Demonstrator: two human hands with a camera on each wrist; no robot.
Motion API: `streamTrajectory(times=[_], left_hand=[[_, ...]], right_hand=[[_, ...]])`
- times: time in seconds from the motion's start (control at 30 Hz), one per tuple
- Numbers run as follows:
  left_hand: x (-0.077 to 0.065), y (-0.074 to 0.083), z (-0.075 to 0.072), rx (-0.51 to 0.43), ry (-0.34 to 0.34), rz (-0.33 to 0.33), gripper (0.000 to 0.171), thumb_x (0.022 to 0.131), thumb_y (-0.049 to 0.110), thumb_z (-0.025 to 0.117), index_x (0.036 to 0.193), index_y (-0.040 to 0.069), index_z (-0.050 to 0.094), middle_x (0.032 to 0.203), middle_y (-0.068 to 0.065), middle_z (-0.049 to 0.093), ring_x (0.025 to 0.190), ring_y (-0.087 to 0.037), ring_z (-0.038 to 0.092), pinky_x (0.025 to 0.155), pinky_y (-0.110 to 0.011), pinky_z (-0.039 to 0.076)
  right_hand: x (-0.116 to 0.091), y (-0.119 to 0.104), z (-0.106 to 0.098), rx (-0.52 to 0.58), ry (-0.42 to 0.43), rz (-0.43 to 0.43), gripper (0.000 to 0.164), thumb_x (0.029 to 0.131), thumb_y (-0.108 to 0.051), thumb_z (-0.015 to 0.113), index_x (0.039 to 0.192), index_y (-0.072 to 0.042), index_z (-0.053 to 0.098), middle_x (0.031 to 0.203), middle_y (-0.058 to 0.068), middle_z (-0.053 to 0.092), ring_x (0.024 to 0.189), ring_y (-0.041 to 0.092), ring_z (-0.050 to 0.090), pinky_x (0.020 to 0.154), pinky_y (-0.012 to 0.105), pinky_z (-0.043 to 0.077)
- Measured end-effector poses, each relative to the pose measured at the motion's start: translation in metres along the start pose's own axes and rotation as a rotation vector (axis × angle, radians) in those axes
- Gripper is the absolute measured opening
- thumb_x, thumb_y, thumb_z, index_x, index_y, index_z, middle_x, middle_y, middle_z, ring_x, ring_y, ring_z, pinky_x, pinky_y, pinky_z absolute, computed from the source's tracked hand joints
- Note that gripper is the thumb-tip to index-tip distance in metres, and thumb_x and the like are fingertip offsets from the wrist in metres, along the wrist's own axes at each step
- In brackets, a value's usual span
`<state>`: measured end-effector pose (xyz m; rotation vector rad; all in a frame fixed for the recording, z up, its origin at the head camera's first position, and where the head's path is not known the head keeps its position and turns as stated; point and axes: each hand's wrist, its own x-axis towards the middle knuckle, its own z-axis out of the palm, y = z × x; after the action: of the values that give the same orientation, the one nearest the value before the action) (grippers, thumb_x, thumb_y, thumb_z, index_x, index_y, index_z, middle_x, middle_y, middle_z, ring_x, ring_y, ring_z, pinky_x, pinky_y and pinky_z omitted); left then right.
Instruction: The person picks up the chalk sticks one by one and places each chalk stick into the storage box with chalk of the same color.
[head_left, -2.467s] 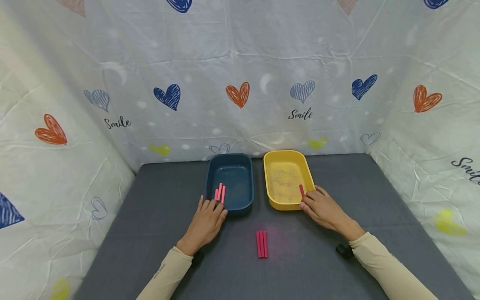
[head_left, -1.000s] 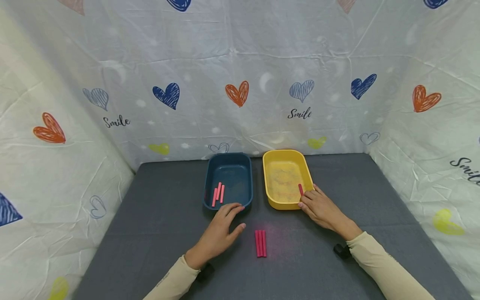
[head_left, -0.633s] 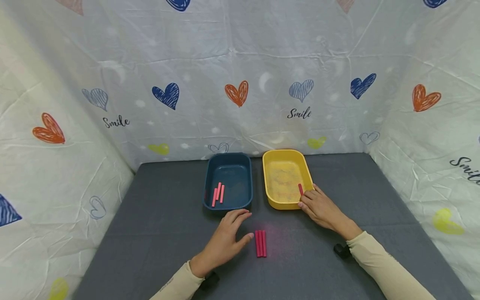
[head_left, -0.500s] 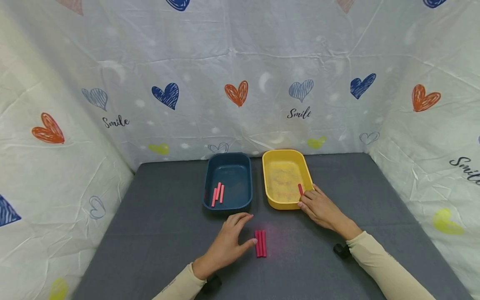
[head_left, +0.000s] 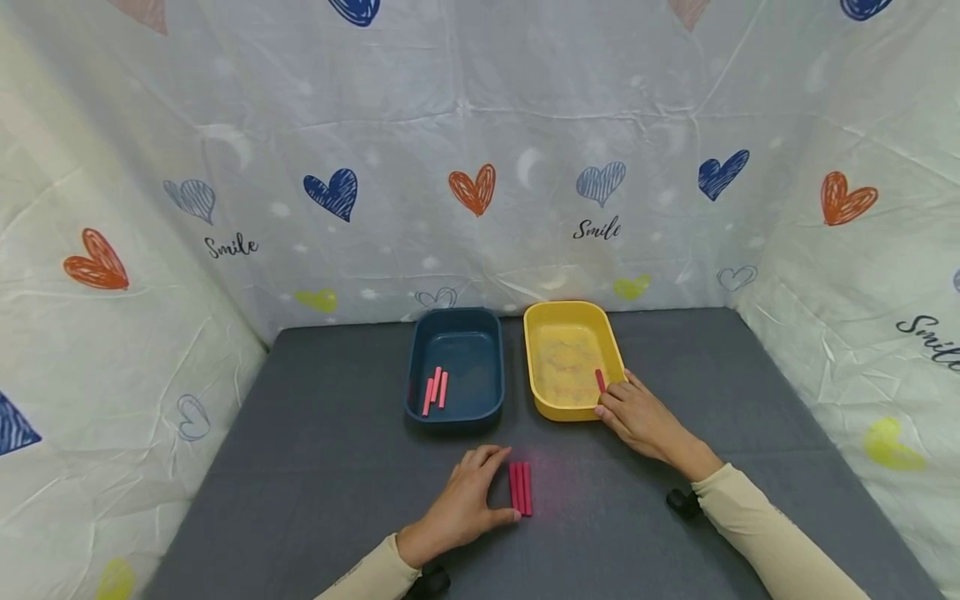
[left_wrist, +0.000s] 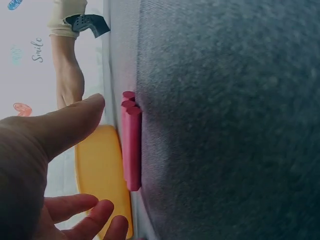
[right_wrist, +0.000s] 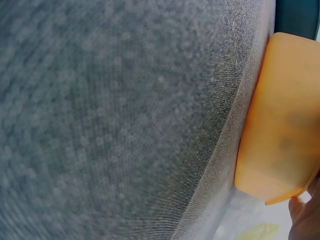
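Three dark pink chalk-like sticks (head_left: 520, 489) lie side by side on the grey cloth in the head view. My left hand (head_left: 467, 503) is just left of them, thumb and fingers spread; in the left wrist view a gap shows between the thumb (left_wrist: 82, 120) and the sticks (left_wrist: 131, 145). My right hand (head_left: 643, 418) grips the near right corner of the yellow tray (head_left: 534, 367), its fingers over the rim. Inside that tray a dark red stick (head_left: 600, 380) is partly hidden by those fingers. Three lighter pink sticks (head_left: 436, 390) lie in the dark blue tray (head_left: 492, 367).
Both trays stand side by side at the back of the grey cloth-covered table (head_left: 330, 433). Behind and at both sides hangs a white curtain (head_left: 480, 83) printed with hearts. A black wrist device (head_left: 682, 503) sits under the right sleeve.
My left hand has left the dark blue tray's near edge and moved toward me and right, to beside the three dark pink sticks. The right hand stays at the yellow tray.
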<state>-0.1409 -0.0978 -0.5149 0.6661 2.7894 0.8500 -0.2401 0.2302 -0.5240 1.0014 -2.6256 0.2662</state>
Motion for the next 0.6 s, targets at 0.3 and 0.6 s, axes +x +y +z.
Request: streamTrajectory(times=[0.3,0.6], left_hand=[[0.0007,-0.0042,0.0058,0.028,-0.041,-0.002,0.088,0.073,0.040,0.086,0.144,0.007,0.046,0.135,-0.007,0.049,0.119,-0.024,0.046,0.104,-0.049,0.042],[0.0025,-0.0047,0.0087,0.088,-0.068,-0.017,0.081,0.074,0.043,0.084,0.140,0.008,0.051,0.133,-0.007,0.053,0.117,-0.023,0.047,0.103,-0.048,0.042]], right_hand=[[0.0002,-0.0009,-0.0014,0.009,-0.001,0.005,0.017,0.101,-0.027,0.053,0.089,-0.018,0.060,0.089,0.000,0.060,0.092,0.022,0.059,0.116,0.057,0.030],[0.0005,-0.0012,-0.0012,0.011,0.005,-0.007,0.016,0.101,-0.026,0.054,0.088,-0.018,0.059,0.088,0.000,0.059,0.091,0.022,0.058,0.115,0.057,0.031]])
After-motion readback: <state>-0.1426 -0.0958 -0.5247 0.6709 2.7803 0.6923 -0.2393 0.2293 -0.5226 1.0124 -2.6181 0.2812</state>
